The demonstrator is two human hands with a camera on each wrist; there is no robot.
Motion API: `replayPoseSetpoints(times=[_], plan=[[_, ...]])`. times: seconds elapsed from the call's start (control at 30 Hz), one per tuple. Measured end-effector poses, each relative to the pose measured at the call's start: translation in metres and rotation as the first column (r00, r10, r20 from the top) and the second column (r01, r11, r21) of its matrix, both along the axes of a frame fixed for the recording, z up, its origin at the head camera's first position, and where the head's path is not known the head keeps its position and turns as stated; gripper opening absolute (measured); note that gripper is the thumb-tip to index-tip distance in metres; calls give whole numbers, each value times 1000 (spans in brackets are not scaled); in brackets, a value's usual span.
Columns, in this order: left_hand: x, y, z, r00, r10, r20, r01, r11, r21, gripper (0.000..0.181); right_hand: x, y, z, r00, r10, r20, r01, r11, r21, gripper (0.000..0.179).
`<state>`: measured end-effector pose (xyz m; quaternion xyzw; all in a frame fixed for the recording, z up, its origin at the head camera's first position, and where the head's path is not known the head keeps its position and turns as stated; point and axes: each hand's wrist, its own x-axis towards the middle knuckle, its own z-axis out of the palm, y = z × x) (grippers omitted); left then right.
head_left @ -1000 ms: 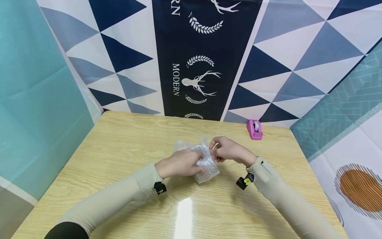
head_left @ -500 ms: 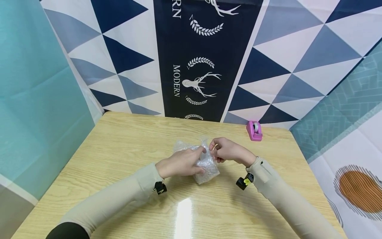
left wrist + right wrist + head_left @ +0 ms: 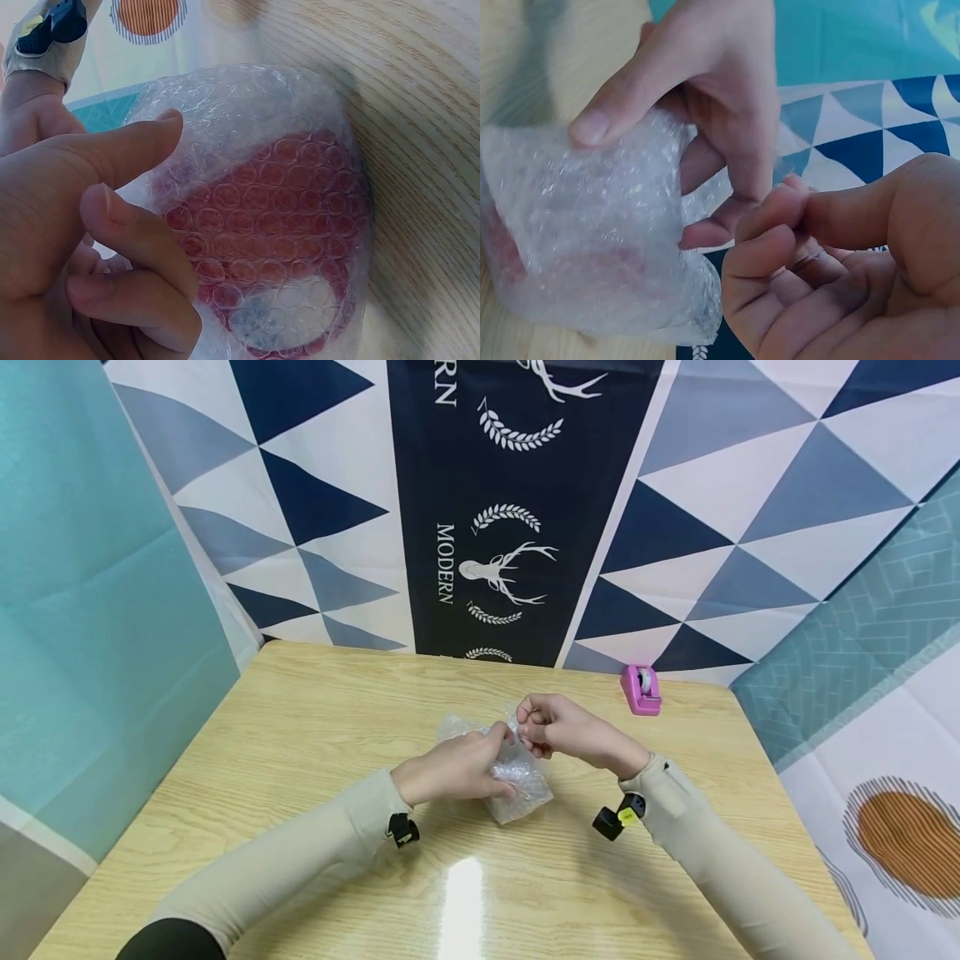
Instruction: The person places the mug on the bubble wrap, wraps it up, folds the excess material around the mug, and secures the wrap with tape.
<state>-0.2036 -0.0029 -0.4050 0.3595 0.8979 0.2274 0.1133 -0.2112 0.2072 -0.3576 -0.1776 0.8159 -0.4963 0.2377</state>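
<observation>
A package in clear bubble wrap lies mid-table, and something red with a pale oval patch shows through it. My left hand holds it from the left; in the right wrist view its thumb presses on the wrap and its other fingers bend at the package's edge. Beside them, my right hand has thumb and forefinger pinched together. A thin, clear, shiny bit shows among its curled fingers, like a strip of tape; I cannot tell for sure what it is.
A pink tape dispenser with a roll in it stands at the table's back right. The wooden table meets a patterned cloth backdrop at its far edge. Black wrist cameras are strapped to both sleeves.
My right hand has moved slightly left and up, closer to the left fingertips. The left forefinger has lifted from the wrap, while the package stays in place.
</observation>
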Motion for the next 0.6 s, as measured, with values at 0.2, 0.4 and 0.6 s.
replayPoseSetpoints(times=[0.2,0.4,0.6], plan=[[-2,0,-2,1000,2,6,-2,1000,27,77,1,-2,-6,997,-79,16,77,992,99,9],[-2,-1,-3,1000,-8,10,8,999,44,76,1,-3,-13,995,-99,31,92,981,171,11],[-2,-1,-2,1000,-14,19,13,999,35,63,0,-6,-10,995,-102,6,97,969,227,12]])
